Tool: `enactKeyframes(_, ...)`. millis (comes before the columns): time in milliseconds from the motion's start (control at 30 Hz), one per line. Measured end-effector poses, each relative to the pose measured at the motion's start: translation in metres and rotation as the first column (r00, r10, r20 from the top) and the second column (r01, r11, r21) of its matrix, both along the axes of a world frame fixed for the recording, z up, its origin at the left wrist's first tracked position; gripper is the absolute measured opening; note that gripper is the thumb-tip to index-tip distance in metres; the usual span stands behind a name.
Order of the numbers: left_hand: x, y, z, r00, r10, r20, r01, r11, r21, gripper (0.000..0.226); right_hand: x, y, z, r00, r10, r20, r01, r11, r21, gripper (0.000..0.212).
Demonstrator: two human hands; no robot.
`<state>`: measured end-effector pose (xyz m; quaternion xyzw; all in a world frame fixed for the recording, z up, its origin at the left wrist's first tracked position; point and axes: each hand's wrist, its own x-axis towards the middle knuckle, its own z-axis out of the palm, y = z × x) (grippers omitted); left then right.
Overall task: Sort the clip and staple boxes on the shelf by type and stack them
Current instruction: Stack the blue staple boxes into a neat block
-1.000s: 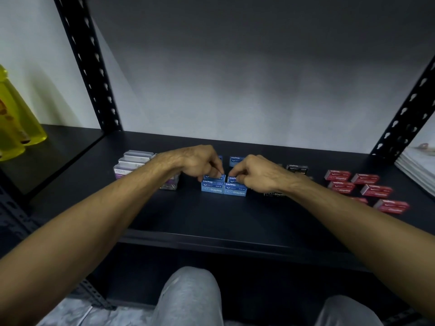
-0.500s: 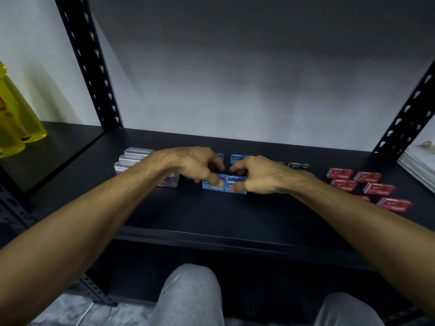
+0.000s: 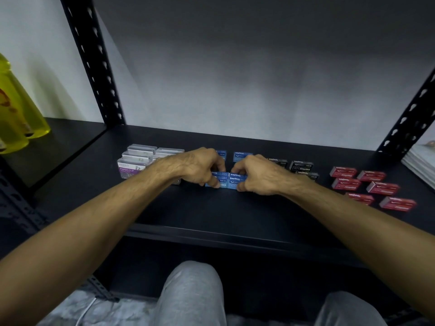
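The black shelf [image 3: 211,208] carries four groups of boxes in a row parallel to its back edge. The clear paper clip boxes [image 3: 138,161] stand stacked toward the left end. The red staple boxes [image 3: 367,184] lie single-layer and spread out toward the right end, not yet stacked. The black staple boxes [image 3: 302,165] sit just right of centre, partly hidden behind the right wrist. The blue staple boxes [image 3: 229,180] occupy the centre, with two more near the back edge.

Both hands work the front blue stacks, which stand side by side and touching. The left hand [image 3: 200,168] grips the left stack, fingers curled over its top and thumb on its front face. The right hand [image 3: 256,175] grips the right stack in the same way. This opposed hold probably serves to square the two stacks against each other; the stack height cannot be read clearly under the fingers.
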<state>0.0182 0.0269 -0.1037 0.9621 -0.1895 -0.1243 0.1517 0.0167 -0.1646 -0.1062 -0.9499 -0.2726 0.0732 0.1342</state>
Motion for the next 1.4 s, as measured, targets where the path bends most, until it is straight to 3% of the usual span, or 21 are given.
enactKeyframes(933, -0.002, -0.002, 0.005, 1.0, 0.0, -0.023, 0.001, 1.0, 0.011, 0.033, 0.001, 0.0, 0.0, 0.999, 0.037, 0.026, -0.037, 0.999, -0.018, 0.034)
enactKeyframes(1100, -0.002, 0.007, 0.028, 1.0, 0.027, -0.009, -0.027, 1.0, 0.0, 0.066, 0.006, -0.009, 0.008, 1.0, 0.015, 0.013, -0.015, 1.0, 0.007, 0.069)
enactKeyframes(1233, 0.009, 0.015, 0.049, 0.991, 0.068, 0.113, -0.05, 0.986, -0.157, 0.037, 0.023, -0.019, 0.023, 0.998, -0.055, 0.002, 0.054, 0.989, 0.134, 0.058)
enactKeyframes(1300, 0.023, 0.015, 0.047, 0.979, 0.091, 0.181, -0.069, 0.99, -0.121, 0.026, 0.031, -0.02, 0.027, 0.995, -0.08, 0.052, 0.07, 0.984, 0.162, 0.045)
enactKeyframes(1400, 0.044, 0.012, 0.035, 0.979, 0.102, 0.175, -0.1, 0.995, -0.023, 0.026, 0.043, -0.014, 0.026, 0.988, -0.097, 0.123, 0.08, 0.988, 0.135, 0.038)
